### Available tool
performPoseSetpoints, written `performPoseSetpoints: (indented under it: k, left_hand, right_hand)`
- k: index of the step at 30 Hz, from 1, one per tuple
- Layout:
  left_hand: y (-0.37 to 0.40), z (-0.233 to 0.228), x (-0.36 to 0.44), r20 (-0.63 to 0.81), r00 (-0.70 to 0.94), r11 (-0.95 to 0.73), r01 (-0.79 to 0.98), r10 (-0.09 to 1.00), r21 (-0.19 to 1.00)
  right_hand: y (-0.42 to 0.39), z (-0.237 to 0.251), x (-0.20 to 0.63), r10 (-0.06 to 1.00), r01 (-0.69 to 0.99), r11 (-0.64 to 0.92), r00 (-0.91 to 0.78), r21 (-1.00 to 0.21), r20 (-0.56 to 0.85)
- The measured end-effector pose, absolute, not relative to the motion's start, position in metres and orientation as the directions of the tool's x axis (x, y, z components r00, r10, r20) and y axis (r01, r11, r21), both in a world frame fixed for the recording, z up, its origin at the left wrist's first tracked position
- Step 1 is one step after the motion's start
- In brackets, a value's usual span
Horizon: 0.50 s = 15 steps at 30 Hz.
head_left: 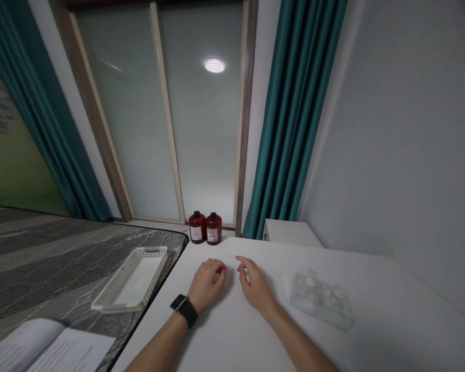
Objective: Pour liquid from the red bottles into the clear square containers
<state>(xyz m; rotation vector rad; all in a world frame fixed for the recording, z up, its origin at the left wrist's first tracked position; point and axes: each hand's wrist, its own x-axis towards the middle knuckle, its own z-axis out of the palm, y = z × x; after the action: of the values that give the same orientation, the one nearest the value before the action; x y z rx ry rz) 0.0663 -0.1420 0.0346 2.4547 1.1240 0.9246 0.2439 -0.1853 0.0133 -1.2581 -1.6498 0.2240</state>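
Observation:
My left hand (207,284), with a black watch (184,310) on its wrist, rests at the middle of the white table (232,336). Its fingers curl loosely and the thumb stands a little off them, with nothing between. Facing it across a small gap is my right hand (256,287), index finger partly stretched and thumb apart, also holding nothing. Two dark red bottles (197,228) with black caps and white labels stand side by side at the far edge, beyond my hands. To the right of my right hand lie clear plastic pieces (321,299), whose exact kind I cannot make out.
On the grey striped bed surface (62,268) at left sit a white perforated basket (134,279) and an open book (50,346). A white cabinet (290,232) stands behind the table, near teal curtains (294,113) and a frosted sliding door (201,129).

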Motion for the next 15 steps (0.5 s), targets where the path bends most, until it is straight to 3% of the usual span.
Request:
performPoseSetpoints:
  k: [10, 15]
  left_hand:
    - [-0.170, 0.042, 0.088, 0.450, 0.625, -0.764, 0.437, 0.638, 0.475]
    - [-0.171, 0.058, 0.106, 0.389, 0.754, -0.830, 0.364, 0.529, 0.422]
  right_hand:
    - [-0.249, 0.054, 0.271, 0.725, 0.676, 0.514, -0.013, -0.528, 0.689]
    - [-0.278, 0.068, 0.290, 0.640, 0.761, 0.541, -0.096, -0.359, 0.762]
